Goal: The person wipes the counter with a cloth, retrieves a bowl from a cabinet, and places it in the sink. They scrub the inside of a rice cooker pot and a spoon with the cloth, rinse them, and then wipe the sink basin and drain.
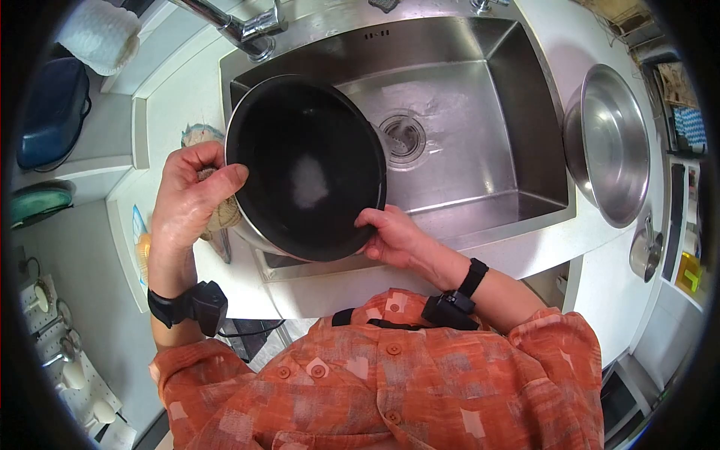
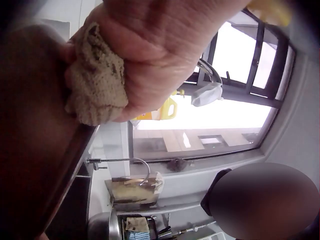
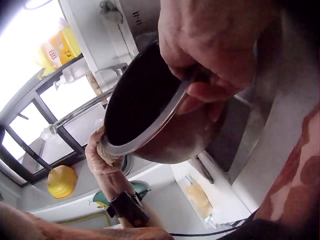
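A round pot (image 1: 307,127) with a dark inside and a pale rim is tilted over the left part of the sink in the head view. My left hand (image 1: 191,193) holds it at the left side, thumb over the rim. Between that palm and the pot's outer wall a beige knitted cloth (image 2: 97,80) is bunched, seen closely in the left wrist view. On the near right side my right hand (image 1: 397,238) pinches the rim, as the right wrist view also shows. A whitish patch shows on the pot's bottom.
The steel sink (image 1: 517,150) has a wet floor around its drain (image 1: 405,139). A faucet (image 1: 255,34) stands at the back left. On the right counter, a large steel bowl (image 1: 615,146) leans beside the sink, with a small metal pan (image 1: 645,255) nearer me.
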A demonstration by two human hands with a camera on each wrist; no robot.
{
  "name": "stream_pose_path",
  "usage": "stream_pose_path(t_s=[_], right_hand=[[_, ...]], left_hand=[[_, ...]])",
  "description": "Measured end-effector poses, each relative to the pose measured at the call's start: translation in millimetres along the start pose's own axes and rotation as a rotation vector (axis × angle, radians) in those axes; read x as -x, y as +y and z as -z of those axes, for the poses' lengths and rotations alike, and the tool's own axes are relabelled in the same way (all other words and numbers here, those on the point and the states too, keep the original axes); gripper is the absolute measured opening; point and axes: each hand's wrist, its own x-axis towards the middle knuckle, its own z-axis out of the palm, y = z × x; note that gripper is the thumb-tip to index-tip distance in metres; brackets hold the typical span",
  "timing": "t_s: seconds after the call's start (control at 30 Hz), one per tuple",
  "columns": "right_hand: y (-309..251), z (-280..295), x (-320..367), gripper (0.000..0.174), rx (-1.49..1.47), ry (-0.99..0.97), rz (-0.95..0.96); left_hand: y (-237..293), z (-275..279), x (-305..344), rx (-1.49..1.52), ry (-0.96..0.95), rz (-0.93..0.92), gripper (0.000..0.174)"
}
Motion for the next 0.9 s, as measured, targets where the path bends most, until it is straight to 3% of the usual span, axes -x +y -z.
stream_pose_path(t_s=[0.9], right_hand=[[2.1,7.9,-1.7,0.014,-0.018,-0.014,0.013]], left_hand=[[0.6,-6.3,0.0,-0.029,0.006,-0.010,0.008]])
